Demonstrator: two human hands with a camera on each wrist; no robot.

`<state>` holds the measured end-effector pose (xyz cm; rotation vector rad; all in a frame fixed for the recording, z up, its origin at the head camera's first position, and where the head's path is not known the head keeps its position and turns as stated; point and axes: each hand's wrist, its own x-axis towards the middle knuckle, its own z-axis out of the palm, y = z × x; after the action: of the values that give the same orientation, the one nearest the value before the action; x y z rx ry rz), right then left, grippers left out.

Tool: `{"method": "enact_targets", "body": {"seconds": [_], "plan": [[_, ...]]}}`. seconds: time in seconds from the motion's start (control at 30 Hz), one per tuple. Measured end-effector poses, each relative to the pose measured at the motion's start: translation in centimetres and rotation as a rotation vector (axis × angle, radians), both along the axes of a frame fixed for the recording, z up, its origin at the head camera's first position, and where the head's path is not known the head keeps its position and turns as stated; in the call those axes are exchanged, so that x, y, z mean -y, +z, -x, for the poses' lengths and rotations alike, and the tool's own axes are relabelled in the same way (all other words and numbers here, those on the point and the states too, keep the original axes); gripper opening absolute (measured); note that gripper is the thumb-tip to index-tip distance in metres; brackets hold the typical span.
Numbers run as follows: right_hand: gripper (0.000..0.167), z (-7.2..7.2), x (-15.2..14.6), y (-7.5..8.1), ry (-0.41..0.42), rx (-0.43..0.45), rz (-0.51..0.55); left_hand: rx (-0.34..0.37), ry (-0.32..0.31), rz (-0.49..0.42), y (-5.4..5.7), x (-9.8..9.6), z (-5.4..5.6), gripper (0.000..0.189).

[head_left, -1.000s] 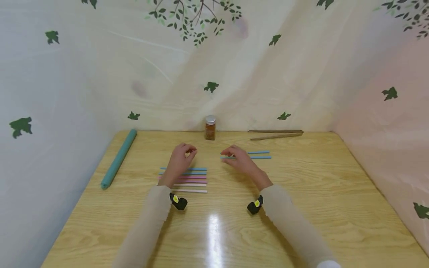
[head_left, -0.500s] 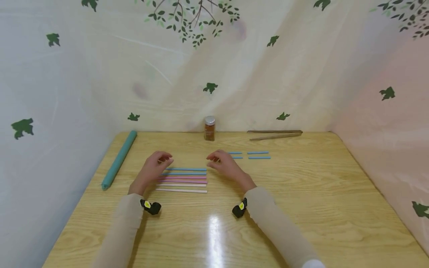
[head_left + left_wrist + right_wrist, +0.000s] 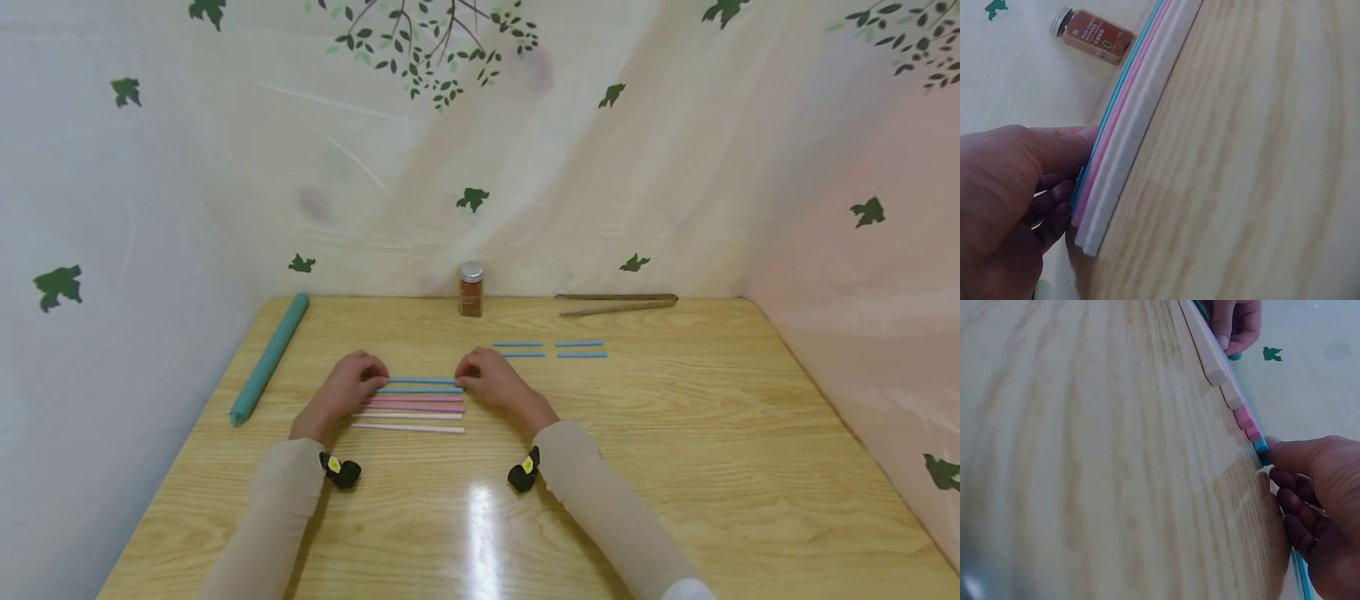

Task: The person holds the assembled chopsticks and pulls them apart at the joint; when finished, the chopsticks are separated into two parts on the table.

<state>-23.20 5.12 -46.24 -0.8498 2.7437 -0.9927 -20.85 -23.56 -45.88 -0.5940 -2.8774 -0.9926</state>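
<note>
Long thin sticks lie side by side in a row on the table: two blue, two pink [image 3: 420,408] and two white [image 3: 420,429]. My left hand [image 3: 351,385] pinches the left end of the farthest blue stick [image 3: 423,380] between thumb and fingers. At its right end my right hand [image 3: 491,382] pinches the same stick, thumb on the near side in the right wrist view. The second blue stick [image 3: 420,390] lies just in front of it. Stick ends partly hide behind my left fingers. Several short blue sticks [image 3: 581,355] lie in two pairs beyond my right hand.
A spice jar [image 3: 471,292] with a silver lid stands at the table's back edge. Brown wooden tongs [image 3: 622,306] lie at the back right. A green roll [image 3: 270,360] lies slantwise at the left. Patterned cloth [image 3: 555,183] hangs around the table's back and sides.
Both hands have moved left from near the short blue sticks, then lowered onto the farthest long blue stick. Their fingers have closed on its two ends.
</note>
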Motion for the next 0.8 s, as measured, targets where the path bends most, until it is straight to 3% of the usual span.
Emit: {"method": "enact_targets", "body": {"seconds": [0.13, 0.27, 0.37, 0.53, 0.63, 0.8], "plan": [[0.008, 0.1, -0.1, -0.2, -0.008, 0.007, 0.030, 0.033, 0.016, -0.009, 0.2, -0.3, 0.1, 0.006], [0.008, -0.1, -0.2, 0.0, -0.050, 0.036, 0.084, 0.099, 0.014, -0.027, 1.1, -0.9, -0.1, 0.006], [0.009, -0.3, -0.3, 0.4, -0.079, 0.041, 0.107, 0.114, -0.029, 0.006, 2.0, -1.7, -0.1, 0.014], [0.012, -0.4, -0.5, 1.3, -0.100, 0.048, 0.129, 0.060, -0.138, 0.082, 2.9, -3.1, 0.0, 0.018], [0.017, -0.5, -0.6, 1.9, -0.065, 0.008, 0.108, 0.022, -0.166, 0.092, 3.2, -4.0, 0.1, 0.013], [0.024, -0.4, -0.2, 2.4, 0.054, -0.101, 0.057, 0.039, -0.176, 0.100, 4.0, -5.7, 0.1, 0.011]]}}
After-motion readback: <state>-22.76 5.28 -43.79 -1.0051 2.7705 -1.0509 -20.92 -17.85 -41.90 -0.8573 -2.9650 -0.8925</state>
